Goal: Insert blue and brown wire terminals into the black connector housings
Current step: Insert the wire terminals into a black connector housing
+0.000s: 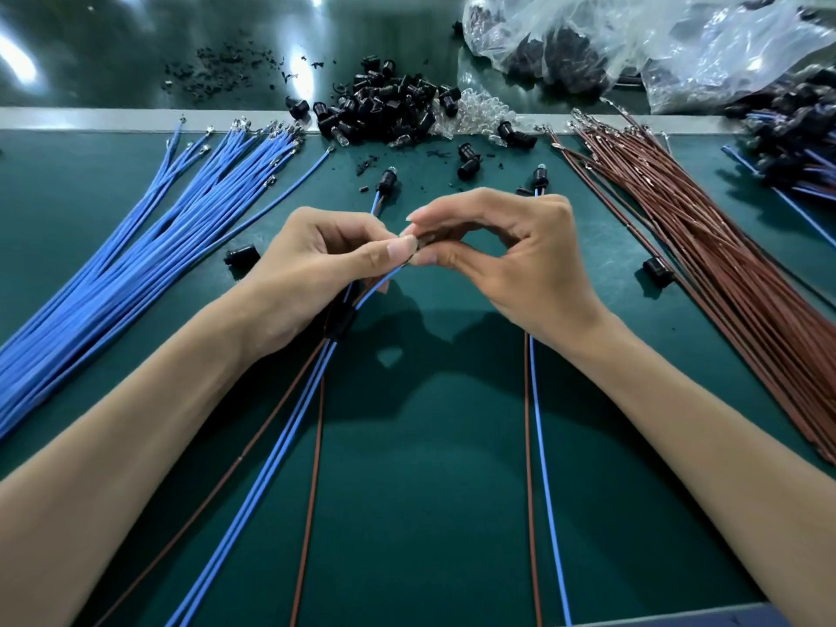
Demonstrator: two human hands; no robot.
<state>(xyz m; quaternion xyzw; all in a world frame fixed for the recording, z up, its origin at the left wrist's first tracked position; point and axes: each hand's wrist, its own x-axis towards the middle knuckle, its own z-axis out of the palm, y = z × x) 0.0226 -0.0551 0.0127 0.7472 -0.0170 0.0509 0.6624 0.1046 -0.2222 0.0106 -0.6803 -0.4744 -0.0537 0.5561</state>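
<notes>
My left hand grips a blue wire and a brown wire near their upper ends, thumb pressed on top. My right hand pinches a small part where the fingertips of both hands meet; it is mostly hidden, so I cannot tell what it is. A black sleeve sits on the held wires below my left palm. Two finished housings with wires lie beyond my hands, one on the left and one on the right.
Loose blue wires fan out on the left of the green mat, brown wires on the right. A heap of black housings and clear bulbs lies at the back, plastic bags behind. Single housings lie left and right.
</notes>
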